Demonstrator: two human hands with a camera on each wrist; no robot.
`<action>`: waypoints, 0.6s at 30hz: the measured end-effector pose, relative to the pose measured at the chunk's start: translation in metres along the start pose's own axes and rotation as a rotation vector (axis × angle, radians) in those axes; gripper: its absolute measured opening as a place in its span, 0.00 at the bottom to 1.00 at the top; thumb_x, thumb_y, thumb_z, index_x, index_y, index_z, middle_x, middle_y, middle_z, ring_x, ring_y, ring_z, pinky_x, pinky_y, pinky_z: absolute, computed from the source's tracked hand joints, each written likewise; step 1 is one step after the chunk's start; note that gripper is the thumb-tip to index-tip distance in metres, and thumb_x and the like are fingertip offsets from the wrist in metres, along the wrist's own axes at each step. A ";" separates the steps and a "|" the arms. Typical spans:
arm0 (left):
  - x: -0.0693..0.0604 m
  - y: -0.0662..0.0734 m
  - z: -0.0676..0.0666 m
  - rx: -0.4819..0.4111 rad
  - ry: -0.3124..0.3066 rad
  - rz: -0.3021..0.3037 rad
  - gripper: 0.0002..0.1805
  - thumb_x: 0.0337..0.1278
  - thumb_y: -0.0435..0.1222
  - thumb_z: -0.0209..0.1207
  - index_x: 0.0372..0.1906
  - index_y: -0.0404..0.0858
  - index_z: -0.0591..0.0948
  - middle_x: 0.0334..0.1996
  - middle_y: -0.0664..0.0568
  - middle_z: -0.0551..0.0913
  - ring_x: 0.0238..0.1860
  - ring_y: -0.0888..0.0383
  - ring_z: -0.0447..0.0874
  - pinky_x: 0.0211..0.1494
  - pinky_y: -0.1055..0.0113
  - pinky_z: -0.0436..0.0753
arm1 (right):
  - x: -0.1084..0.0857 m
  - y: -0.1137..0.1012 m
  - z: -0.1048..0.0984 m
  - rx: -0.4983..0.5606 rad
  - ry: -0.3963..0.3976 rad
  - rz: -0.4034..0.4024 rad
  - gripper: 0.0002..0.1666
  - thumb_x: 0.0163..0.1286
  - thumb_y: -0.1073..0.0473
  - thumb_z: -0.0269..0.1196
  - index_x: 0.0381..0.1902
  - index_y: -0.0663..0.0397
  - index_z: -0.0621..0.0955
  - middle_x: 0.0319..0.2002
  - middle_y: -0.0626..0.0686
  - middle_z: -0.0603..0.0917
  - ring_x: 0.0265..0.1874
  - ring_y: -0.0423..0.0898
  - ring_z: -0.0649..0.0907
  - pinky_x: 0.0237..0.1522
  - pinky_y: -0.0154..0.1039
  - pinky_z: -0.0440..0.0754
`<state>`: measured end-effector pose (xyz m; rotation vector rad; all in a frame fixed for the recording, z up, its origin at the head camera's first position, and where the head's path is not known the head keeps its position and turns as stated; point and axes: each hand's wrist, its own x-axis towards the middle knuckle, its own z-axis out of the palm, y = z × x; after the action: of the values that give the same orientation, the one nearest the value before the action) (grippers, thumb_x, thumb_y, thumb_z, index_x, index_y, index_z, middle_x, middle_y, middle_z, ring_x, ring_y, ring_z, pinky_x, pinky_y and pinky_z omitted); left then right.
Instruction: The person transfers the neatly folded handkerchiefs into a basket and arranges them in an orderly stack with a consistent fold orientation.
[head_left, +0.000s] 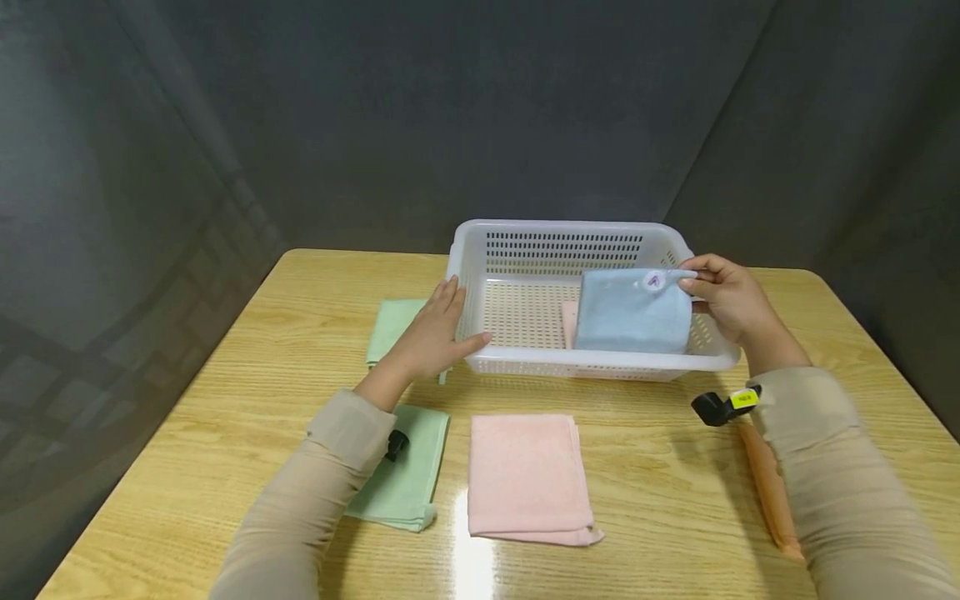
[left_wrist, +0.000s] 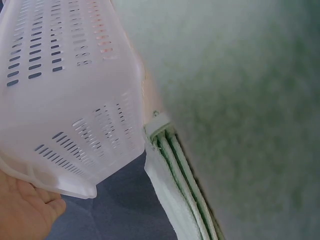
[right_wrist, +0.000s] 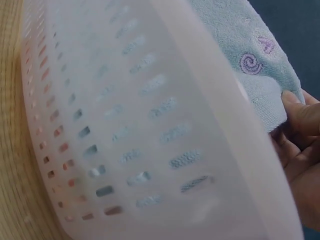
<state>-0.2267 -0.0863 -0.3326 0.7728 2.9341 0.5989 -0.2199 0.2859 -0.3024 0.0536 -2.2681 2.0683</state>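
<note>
Right hand (head_left: 731, 304) pinches fuzzy blue cloth (head_left: 630, 321); left hand (head_left: 431, 333), fingers extended, touches slotted plastic basket (head_left: 532, 357).

Head view high, facing forward-down; wrist views close, sharing basket (head_left: 525, 310).

On the blue cloth (head_left: 630, 312), a purple spiral (right_wrist: 250, 64) and a purple heart (right_wrist: 266, 45) are stitched near the edge pinched by the right hand (head_left: 731, 302). Behind that grip, at the cuff (head_left: 806, 402), a yellow label (head_left: 745, 399) is borne by a black device (head_left: 711, 409); its tiny marks cannot be read.
</note>
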 end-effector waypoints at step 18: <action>-0.001 0.001 0.001 0.004 -0.008 -0.001 0.48 0.51 0.63 0.39 0.65 0.32 0.43 0.66 0.45 0.33 0.64 0.55 0.24 0.63 0.58 0.40 | 0.012 0.006 0.001 -0.160 -0.048 0.069 0.06 0.63 0.64 0.52 0.32 0.47 0.74 0.27 0.39 0.76 0.27 0.35 0.75 0.27 0.31 0.74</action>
<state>-0.2253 -0.0854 -0.3329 0.7724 2.9289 0.5881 -0.2321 0.2859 -0.3078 0.0161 -2.4903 1.9284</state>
